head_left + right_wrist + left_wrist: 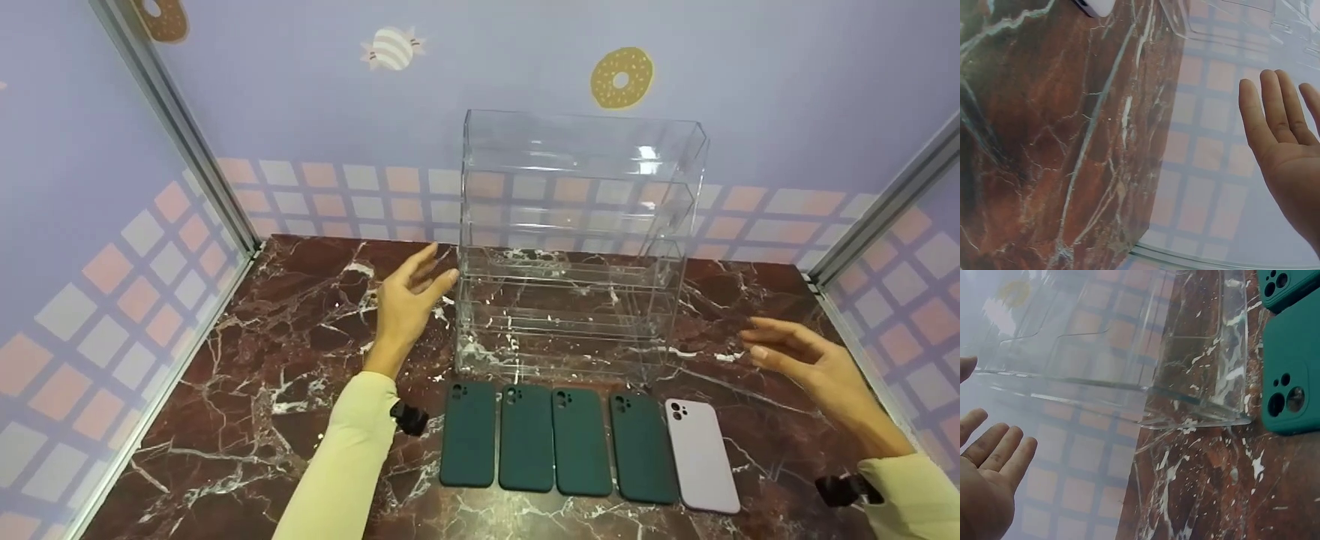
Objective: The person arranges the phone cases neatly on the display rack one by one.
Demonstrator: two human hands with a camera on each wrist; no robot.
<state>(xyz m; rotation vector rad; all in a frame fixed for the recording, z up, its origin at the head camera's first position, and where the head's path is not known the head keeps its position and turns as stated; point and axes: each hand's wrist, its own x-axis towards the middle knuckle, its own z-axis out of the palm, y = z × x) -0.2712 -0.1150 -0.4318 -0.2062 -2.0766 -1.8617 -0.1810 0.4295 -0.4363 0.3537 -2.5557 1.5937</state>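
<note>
A clear tiered acrylic display rack (570, 274) stands on the marbled table. Beside its left side is my left hand (409, 304), fingers extended and thumb tip close to the rack's edge. My right hand (814, 367) hovers to the right of the rack, apart from it, with nothing in its fingers. In front of the rack lies a row of phone cases: several dark green phone cases (469, 435) and, at the right end, a pale lilac phone case (703, 456). The left wrist view shows the left palm (988, 489) facing the rack's side panel.
The table (247, 405) has a dark red marble pattern with white veins. Behind it rises a lilac wall (300, 90) with checks and sweets printed on it. Metal corner posts (180, 120) and side panels enclose the table left and right.
</note>
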